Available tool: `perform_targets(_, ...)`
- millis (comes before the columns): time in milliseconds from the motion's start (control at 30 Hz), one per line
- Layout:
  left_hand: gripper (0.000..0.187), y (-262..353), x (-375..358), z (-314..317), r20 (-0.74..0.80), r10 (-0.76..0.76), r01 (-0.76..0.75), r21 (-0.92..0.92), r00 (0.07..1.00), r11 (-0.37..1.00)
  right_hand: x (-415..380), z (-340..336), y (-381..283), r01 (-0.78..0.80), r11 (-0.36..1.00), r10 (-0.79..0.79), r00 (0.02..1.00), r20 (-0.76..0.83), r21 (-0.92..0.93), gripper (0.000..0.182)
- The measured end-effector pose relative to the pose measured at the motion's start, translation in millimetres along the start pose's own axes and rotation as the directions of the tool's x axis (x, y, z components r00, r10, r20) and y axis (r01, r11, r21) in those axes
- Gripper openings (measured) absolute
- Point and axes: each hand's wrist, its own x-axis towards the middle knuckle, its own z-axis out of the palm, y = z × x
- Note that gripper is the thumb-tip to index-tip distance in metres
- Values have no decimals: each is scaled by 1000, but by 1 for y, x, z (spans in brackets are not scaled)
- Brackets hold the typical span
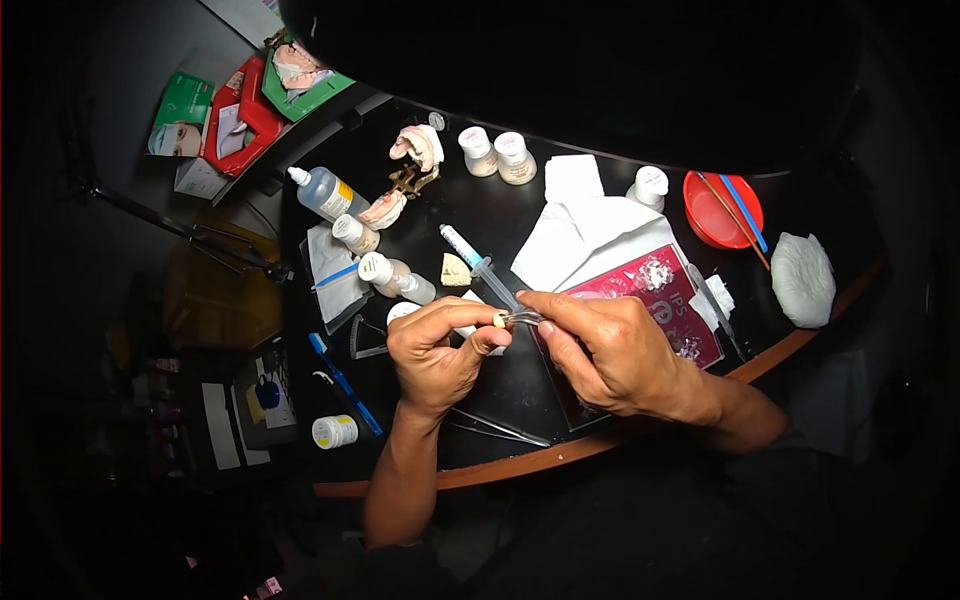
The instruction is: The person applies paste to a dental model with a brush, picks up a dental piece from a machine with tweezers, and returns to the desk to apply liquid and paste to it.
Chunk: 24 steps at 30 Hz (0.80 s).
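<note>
My left hand (pixel 440 355) pinches a small cream tooth-like piece (pixel 499 320) between thumb and index finger. Closed around a short, shiny metal instrument (pixel 523 316), my right hand (pixel 625 350) brings its tip against the piece; the fingers hide the rest of the tool. Just beyond the fingertips lies a syringe (pixel 482 268) with a light-blue label. A beige block (pixel 455 269) rests to its left. Under my right hand is a magenta mixing slab (pixel 630 285) with white powder or paste on it.
A dental cast (pixel 418 147) on a brass articulator stands at the back left near several bottles (pixel 355 234). White tissue (pixel 570 240) lies behind the slab. At right are a red bowl (pixel 715 220) with brushes and a white pad (pixel 803 280). A blue toothbrush (pixel 343 383) lies front left.
</note>
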Motion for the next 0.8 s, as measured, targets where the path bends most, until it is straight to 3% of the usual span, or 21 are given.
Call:
perform_targets(467,21,15,8,-5,59,61,-70,168,996,983,3,-5,-7,-217,959,201,974,104,180,21)
perform_targets(600,25,20,6,2,-37,-14,16,60,999,998,2,-4,-5,-217,960,200,974,111,178,21)
perform_targets(700,26,18,6,-4,21,46,-48,107,999,993,2,-4,-4,-207,964,190,975,113,164,22)
perform_targets(800,27,18,5,-4,7,11,-11,67,1000,998,2,-2,-3,-142,984,135,988,76,108,24)
